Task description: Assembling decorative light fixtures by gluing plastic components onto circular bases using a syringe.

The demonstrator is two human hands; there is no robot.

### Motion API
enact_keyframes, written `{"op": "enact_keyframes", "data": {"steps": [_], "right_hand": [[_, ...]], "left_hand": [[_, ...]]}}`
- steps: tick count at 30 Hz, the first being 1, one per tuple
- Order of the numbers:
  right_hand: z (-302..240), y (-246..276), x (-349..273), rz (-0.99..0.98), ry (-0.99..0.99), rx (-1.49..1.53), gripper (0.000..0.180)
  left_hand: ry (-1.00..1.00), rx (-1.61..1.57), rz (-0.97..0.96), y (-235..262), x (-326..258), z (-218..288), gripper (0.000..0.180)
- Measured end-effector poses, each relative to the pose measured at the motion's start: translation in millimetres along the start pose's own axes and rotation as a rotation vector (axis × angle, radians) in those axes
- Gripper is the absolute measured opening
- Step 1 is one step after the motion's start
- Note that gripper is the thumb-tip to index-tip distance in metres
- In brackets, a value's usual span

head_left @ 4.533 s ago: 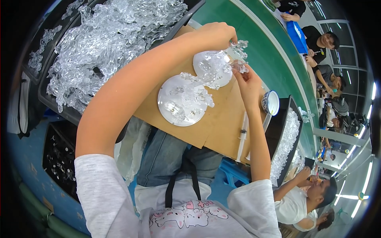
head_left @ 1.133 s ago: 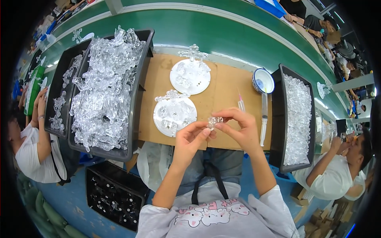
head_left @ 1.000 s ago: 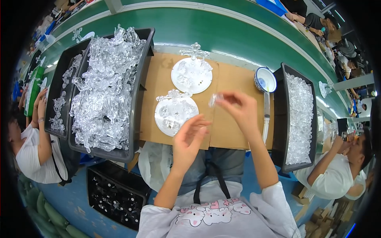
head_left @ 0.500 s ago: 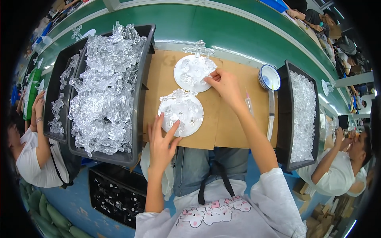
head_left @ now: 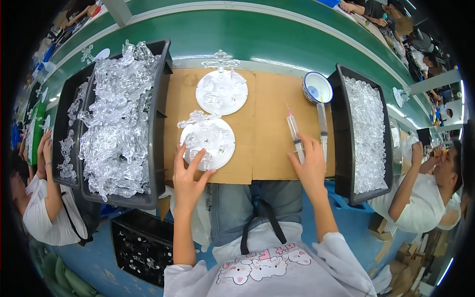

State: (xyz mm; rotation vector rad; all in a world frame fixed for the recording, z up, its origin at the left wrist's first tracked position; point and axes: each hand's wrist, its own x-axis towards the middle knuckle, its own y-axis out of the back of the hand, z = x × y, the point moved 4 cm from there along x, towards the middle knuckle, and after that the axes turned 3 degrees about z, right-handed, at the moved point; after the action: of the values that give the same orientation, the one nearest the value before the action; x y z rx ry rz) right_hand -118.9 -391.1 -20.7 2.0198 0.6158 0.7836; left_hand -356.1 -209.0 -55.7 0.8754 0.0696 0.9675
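Observation:
Two round white plates with clear plastic pieces lie on the brown cardboard (head_left: 267,166). A clear ornate cross (head_left: 220,61) stands at the far edge of the far plate (head_left: 240,99). A similar clear piece leans over the top edge of the near plate (head_left: 228,154). My left hand (head_left: 188,180) rests on this near plate's lower left edge, fingers spread. To the right, my right hand (head_left: 310,166) has thumb and fingers closed around the lower end of a clear syringe (head_left: 293,129) with a pink needle hub, its needle pointing away from me.
A second syringe (head_left: 322,119) leans from a blue-and-white bowl (head_left: 309,79). A black bin (head_left: 341,138) of small clear pieces stands at right. At left, a large black bin (head_left: 161,84) holds heaped clear parts. Co-workers sit on both sides.
My right hand has left the far plate, come back toward me to the right, and taken hold of the syringe. My left hand stays on the near plate. The whole view has shifted slightly.

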Motion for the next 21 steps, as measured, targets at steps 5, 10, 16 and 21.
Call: {"op": "enact_keyframes", "data": {"steps": [5,10,16,21], "right_hand": [[13.0,-6.1,-15.0,0.048,-0.055,0.047,0.041],[27.4,-8.2,-24.3,0.053,-0.230,0.605,0.032],[2.3,22.8,-51.9,-0.407,-0.071,0.685,0.028],[-11.2,21.9,-51.5,-0.437,0.091,0.615,0.026]], "left_hand": [[0.023,0.023,-0.003,2.8,-10.8,5.7,0.052],[0.036,0.015,0.009,0.4,-14.5,12.0,0.052],[0.044,0.025,0.019,1.9,-16.2,11.1,0.053],[0.041,0.032,0.032,2.8,-16.0,10.9,0.054]]}}
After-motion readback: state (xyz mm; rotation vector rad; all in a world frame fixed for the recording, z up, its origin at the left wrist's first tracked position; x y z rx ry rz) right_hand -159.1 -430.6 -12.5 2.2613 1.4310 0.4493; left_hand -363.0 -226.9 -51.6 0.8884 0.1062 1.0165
